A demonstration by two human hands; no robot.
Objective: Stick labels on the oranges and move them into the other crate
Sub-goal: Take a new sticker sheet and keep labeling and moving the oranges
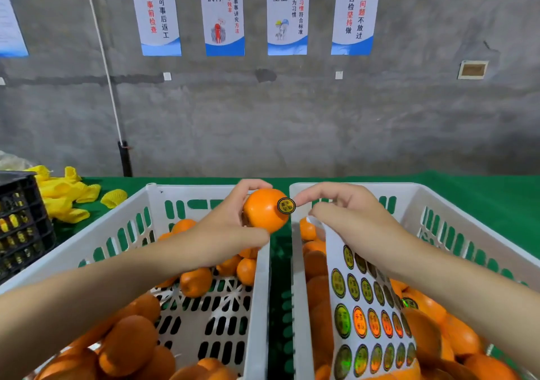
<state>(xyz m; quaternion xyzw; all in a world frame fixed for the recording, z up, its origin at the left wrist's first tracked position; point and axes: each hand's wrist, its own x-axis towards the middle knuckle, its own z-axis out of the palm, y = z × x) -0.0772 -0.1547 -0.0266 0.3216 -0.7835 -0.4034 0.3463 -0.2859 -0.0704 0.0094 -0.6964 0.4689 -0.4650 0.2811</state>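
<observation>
**Step in hand: seating the label.** Your left hand (228,233) holds one orange (263,211) raised over the gap between two white crates, with its fingers and thumb curled round the fruit. A round label (285,205), dark with a gold rim, sits on the orange's right flank. Your right hand (353,219) reaches across, and one of its fingertips (301,200) touches the label's edge. The other fingers of that hand appear to pinch the top of the sheet of labels (365,306), which hangs over the right crate (438,201).

**Next move, as judged.** The label looks placed but perhaps not rubbed flat, so it calls for a firm press across its whole face. The orange then goes into the right crate, which seems to be the receiving one, since an orange there (409,302) carries a label. You need to keep the hanging sheet clear of the fruit as you lower it.

**Materials and shapes.**
- The orange is a slightly flattened ball with smooth, glossy skin.
- The labels are small foil discs that shimmer green and orange.
- Their backing sheet is thin, white and flexible, and it curves under its own weight.
- Both crates, the left crate (96,239) included, are stiff plastic with slotted walls. The left one shows a perforated floor.
- They stand side by side on a green-covered surface (482,192).
- Yellow foam nets (67,195) lie toward the surface's far left corner, beside a black crate (20,219).
</observation>
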